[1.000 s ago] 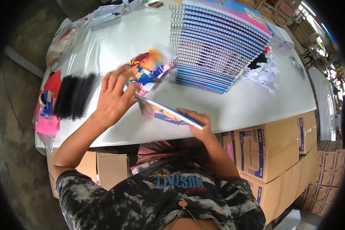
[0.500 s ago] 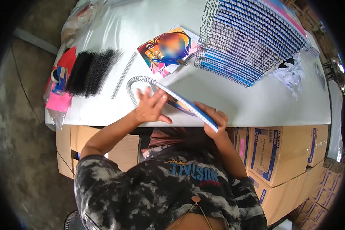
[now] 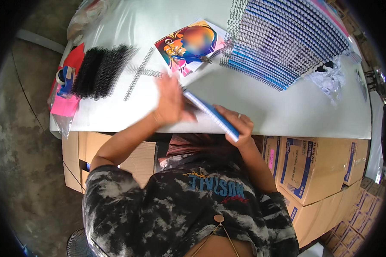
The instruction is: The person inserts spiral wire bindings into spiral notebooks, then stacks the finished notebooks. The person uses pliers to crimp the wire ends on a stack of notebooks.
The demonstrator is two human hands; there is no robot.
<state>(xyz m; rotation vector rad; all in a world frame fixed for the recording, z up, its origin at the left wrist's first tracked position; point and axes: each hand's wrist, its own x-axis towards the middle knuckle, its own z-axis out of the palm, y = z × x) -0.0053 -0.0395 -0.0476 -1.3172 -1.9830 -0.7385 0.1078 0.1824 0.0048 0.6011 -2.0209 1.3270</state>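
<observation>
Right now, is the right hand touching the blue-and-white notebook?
Touching. The head view shows the right hand gripping the lower right end of the blue-and-white notebook, its fingers against the blue side.

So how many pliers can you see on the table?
1: the blue-handled pliers lie on the colourful printed sheets, left of the spiral notebook stack. Others may be hidden.

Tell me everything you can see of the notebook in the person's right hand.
The notebook is slim, with a blue face and a white, paper-like edge bearing a row of fine marks. It is held edge-up, slanting from upper left to lower right over the near edge of the white table. The right hand grips its lower right end. The blurred left hand is beside its upper left end; whether it touches is unclear.
</observation>
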